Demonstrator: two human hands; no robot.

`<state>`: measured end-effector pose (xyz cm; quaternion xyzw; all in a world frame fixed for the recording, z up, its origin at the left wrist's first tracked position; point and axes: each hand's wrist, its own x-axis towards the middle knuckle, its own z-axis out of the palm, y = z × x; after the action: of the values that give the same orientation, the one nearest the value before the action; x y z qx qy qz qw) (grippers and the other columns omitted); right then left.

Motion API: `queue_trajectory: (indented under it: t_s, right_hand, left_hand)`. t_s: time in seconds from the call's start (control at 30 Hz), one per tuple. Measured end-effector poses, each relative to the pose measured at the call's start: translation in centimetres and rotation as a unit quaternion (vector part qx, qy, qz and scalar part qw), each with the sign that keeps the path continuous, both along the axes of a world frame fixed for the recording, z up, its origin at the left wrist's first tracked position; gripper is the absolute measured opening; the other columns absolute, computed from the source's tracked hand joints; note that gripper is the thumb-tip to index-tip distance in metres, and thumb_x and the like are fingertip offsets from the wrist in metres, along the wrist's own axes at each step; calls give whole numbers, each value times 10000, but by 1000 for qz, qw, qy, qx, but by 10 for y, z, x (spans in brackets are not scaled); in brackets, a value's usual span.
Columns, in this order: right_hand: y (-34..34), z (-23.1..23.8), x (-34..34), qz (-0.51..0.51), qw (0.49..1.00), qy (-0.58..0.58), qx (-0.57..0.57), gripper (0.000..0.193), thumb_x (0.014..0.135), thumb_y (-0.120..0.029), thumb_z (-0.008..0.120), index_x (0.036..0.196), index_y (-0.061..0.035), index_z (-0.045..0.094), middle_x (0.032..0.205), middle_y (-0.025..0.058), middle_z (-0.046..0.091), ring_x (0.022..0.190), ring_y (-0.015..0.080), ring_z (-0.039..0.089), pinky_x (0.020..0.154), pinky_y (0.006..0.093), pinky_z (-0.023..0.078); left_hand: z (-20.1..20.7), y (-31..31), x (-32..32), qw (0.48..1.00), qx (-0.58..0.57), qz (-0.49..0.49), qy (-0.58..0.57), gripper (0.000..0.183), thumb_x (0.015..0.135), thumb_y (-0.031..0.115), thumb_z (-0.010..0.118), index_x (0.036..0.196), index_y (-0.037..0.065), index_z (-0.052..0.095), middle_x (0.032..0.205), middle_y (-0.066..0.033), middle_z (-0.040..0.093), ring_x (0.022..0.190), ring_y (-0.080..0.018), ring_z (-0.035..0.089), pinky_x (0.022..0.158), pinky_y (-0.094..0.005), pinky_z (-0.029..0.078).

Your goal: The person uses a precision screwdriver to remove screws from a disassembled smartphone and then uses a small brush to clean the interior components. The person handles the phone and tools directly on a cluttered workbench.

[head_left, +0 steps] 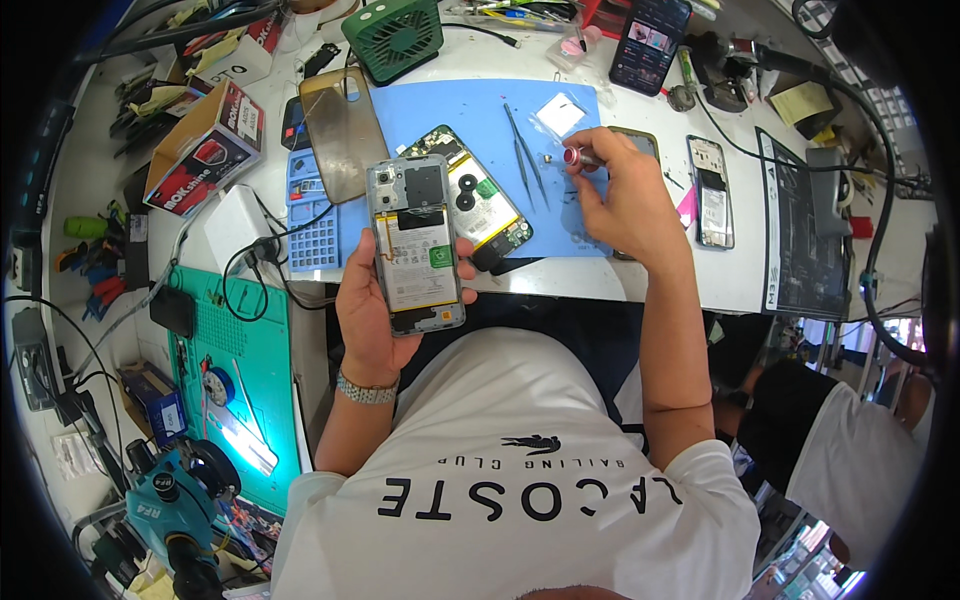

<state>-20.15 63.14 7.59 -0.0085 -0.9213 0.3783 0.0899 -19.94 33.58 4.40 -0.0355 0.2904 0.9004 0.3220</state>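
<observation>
Left hand, head view: left hand (372, 325) grasps the opened phone, thumb at one long edge, fingertips at the other; metal watch (367, 389) on wrist.
Right hand: right hand (640, 205) pinches a small red-ended tool (573, 156) between thumb and fingers, above the blue mat, well apart from the left hand.
Opened phone: opened phone (412, 275) held in front of the bench's near edge, battery and camera side up, back cover off.
Second phone: second opened phone (490, 205) lies slanted on the blue mat (450, 100), partly hidden behind the held one.
Tweezers: tweezers (521, 155) on the mat, between second phone and right hand.
Mat left: brown translucent cover (335, 130) near a blue parts tray (313, 240).
Mat right: phone frame (712, 190) on the white bench (740, 275).
Far side: green fan (393, 40); smartphone (652, 45), screen lit.
Lower left: green mat (215, 310); teal microscope (175, 505).
</observation>
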Motion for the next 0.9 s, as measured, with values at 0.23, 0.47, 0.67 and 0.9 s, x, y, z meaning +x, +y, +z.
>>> queue_trajectory:
  t_s: [0.23,0.47,0.67,0.9]
  right_hand:
    - [11,3,17,25,1000,-12,8,387,814,110,640,1175,-32,653,938,180,695,941,355,680,816,429,553]
    - [7,4,32,34,999,-34,-12,414,794,120,639,1182,-22,633,936,183,693,950,367,672,818,438,548]
    - [-6,3,41,17,999,-24,-19,373,817,116,636,1167,-13,624,900,184,668,946,375,665,812,446,542]
    - [-14,2,44,14,999,-11,36,321,850,84,640,1157,-11,632,896,192,660,924,390,650,825,470,522]
  left_hand:
    - [-3,-1,0,1000,15,-8,-4,628,1132,498,262,1514,48,475,1289,-295,651,1066,-372,703,852,-519,625]
    - [-2,7,2,1000,10,-23,-5,647,1131,511,239,1498,45,497,1268,-276,678,1060,-366,726,856,-505,633]
    - [-2,10,3,1000,9,-25,-10,656,1130,518,239,1487,36,506,1249,-272,685,1044,-357,728,853,-501,631]
    - [-2,13,6,999,-6,-41,-3,636,1126,504,282,1499,30,482,1260,-296,663,1036,-376,715,835,-516,637]
